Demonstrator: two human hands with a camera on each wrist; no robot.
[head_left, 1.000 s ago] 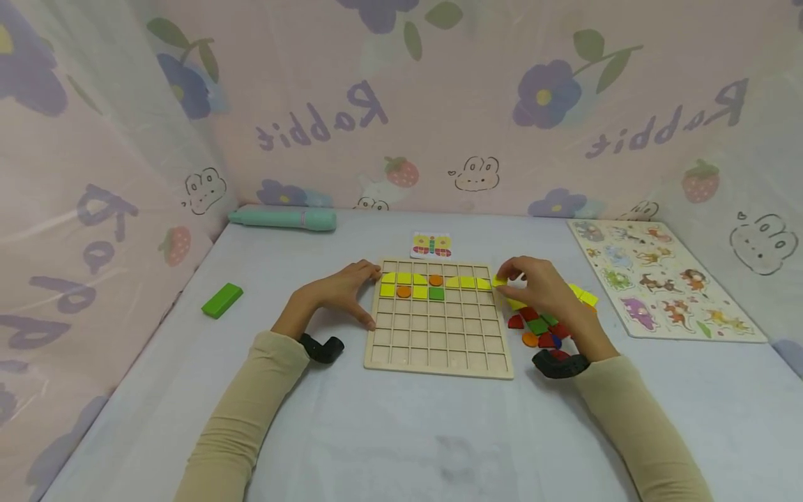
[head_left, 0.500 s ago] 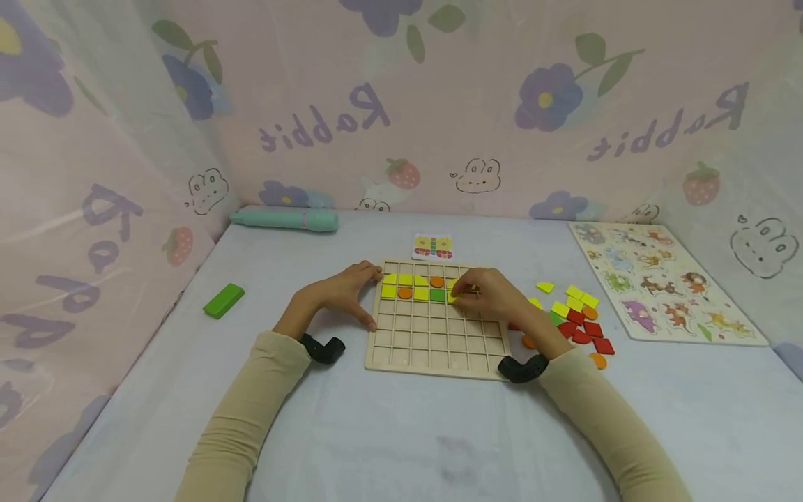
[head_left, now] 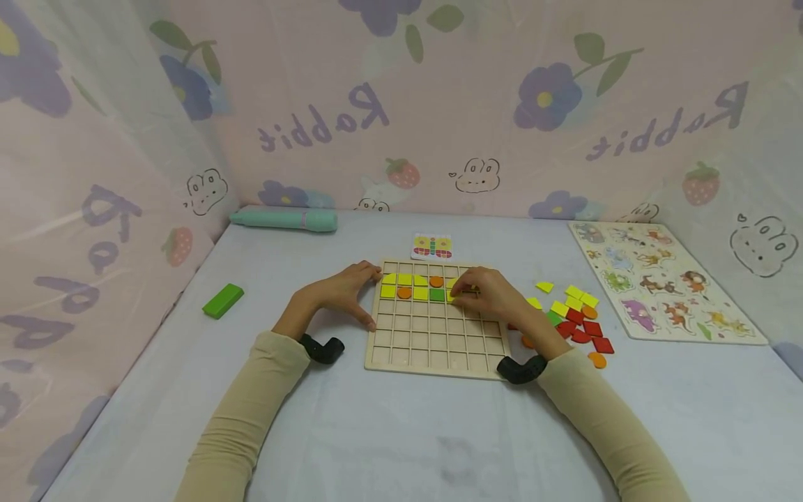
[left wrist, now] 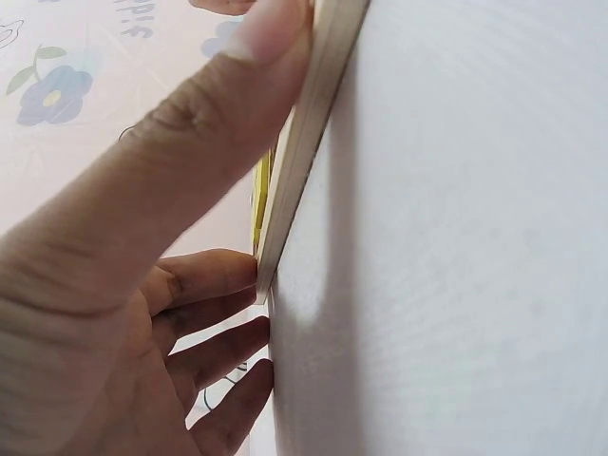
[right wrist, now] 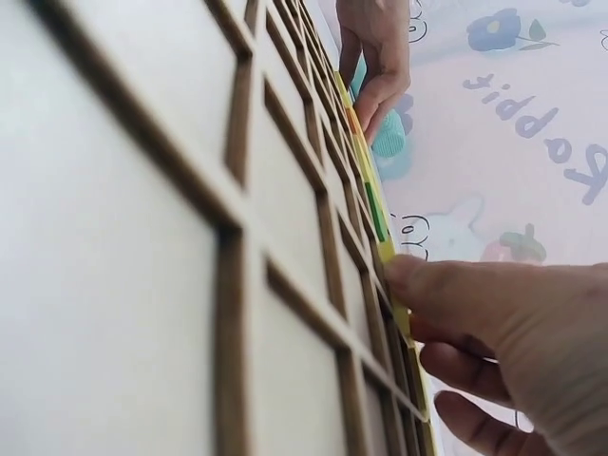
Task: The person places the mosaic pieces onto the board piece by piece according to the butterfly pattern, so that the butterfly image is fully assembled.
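A wooden grid board (head_left: 439, 341) lies flat, with yellow, orange and green pieces in its two upper filled rows. My left hand (head_left: 343, 289) spreads along the board's left side, thumb (left wrist: 223, 114) touching the edge and fingertips at the far corner. My right hand (head_left: 492, 296) bends over the board and pinches a yellow tile (right wrist: 400, 318) in the second filled row, just right of the green square (head_left: 437, 295). The fingers hide most of that tile and some yellow pieces behind. Above the board lies a small butterfly pattern card (head_left: 431, 246).
Loose red, yellow, green and orange pieces (head_left: 574, 316) lie right of the board, partly behind the right forearm. An animal puzzle board (head_left: 665, 282) is farther right. At left are a green block (head_left: 223, 300) and a mint-green tube-like object (head_left: 284, 219) by the back curtain.
My right hand has moved left from beside the board's right edge with a yellow tile, reaching the cell beside the green square. Over the last half second both hands stay nearly still.
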